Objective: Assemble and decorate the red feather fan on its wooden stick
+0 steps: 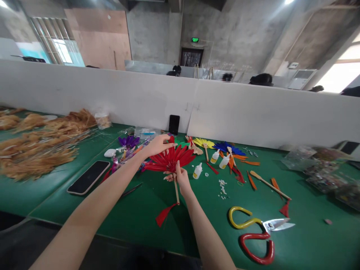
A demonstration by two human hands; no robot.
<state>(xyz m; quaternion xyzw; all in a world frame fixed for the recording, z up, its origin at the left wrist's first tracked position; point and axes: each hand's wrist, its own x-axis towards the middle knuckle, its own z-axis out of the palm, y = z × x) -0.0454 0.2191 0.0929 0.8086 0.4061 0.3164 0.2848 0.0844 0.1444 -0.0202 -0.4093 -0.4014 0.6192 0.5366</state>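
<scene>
A red feather fan with a wooden handle and a red tassel is held up over the green table. My right hand grips it where the feathers meet the handle, thumb in front and fingers partly hidden behind. At the fan's upper left edge, my left hand has its fingers bent around the tip of a red feather. Part of that hand's grip is small and hard to make out. Glue bottles stand just right of the fan.
Yellow-and-red scissors lie at the front right. Yellow and blue fans lie behind the bottles. A phone is on the left, near straw-coloured bundles. A white partition borders the table's back.
</scene>
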